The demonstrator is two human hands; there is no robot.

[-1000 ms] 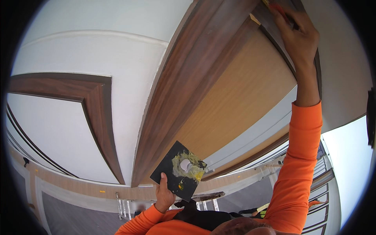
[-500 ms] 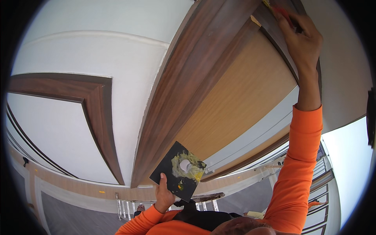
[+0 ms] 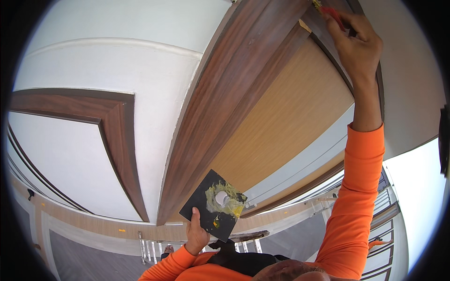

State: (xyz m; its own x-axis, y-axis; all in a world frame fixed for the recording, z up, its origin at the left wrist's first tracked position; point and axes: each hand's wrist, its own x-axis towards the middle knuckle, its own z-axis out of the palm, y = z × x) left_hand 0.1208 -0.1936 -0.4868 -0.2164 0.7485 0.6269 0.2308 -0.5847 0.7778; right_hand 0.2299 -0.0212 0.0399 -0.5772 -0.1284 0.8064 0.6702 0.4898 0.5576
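My left hand [image 3: 197, 232] grips a dark square board [image 3: 200, 192] by its lower left edge; pale greenish-yellow paste and a small white round piece lie on it. My right hand [image 3: 357, 51], raised to the top right, is closed on a red-handled tool [image 3: 334, 18], its tip smeared with yellow and touching or close to the dark wood trim [image 3: 248, 61]. A lighter wood panel [image 3: 276, 112] lies inside the trim.
A white wall [image 3: 93, 56] with a second framed panel [image 3: 118, 117] is on the left. Rungs of a metal ladder [image 3: 149, 248] show below, over a wooden and grey floor [image 3: 84, 250]. An orange sleeve of another person [image 3: 376, 243] appears at right.
My right hand has shifted slightly left since half a second ago, showing more of the red tool. Yellow-green clothing at the lower right has gone from view. My left hand has barely moved.
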